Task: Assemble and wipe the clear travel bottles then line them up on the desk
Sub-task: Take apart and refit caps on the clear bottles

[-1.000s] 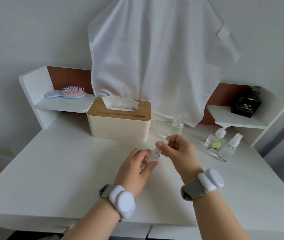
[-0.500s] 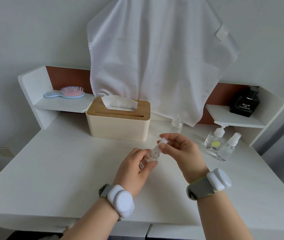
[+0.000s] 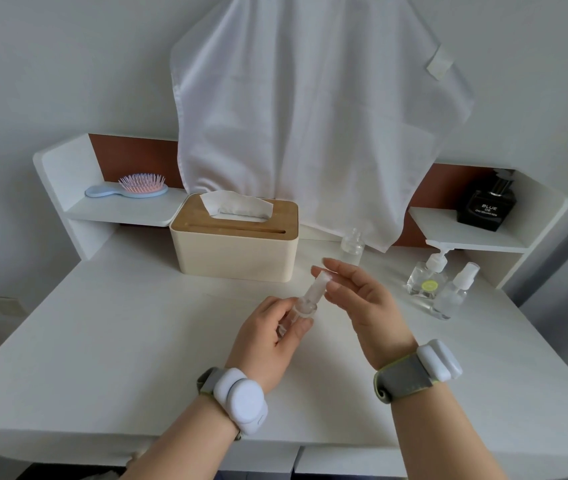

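Right then, the left hand (image 3: 268, 336) gripped the clear spray bottle (image 3: 305, 304) above the tabletop (image 3: 120, 341) middle, tilted, while the right hand (image 3: 362, 299) pinched its cap (image 3: 320, 282) between thumb and fingertips. Two finished bottles (image 3: 438, 285) stood near the right edge.

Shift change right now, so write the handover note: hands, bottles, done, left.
Left hand grips the small clear bottle above the desk.
Right hand pinches that bottle's clear cap at the top; whether it is fully seated cannot be told.
Capless bottle stands behind, near the hanging white cloth.
Pump bottle and spray bottle stand side by side at right.
Tissue box sits at the back, for wiping.
Done: two bottles look assembled.
Left: finish this cap, top the capless one, wipe, line up all.
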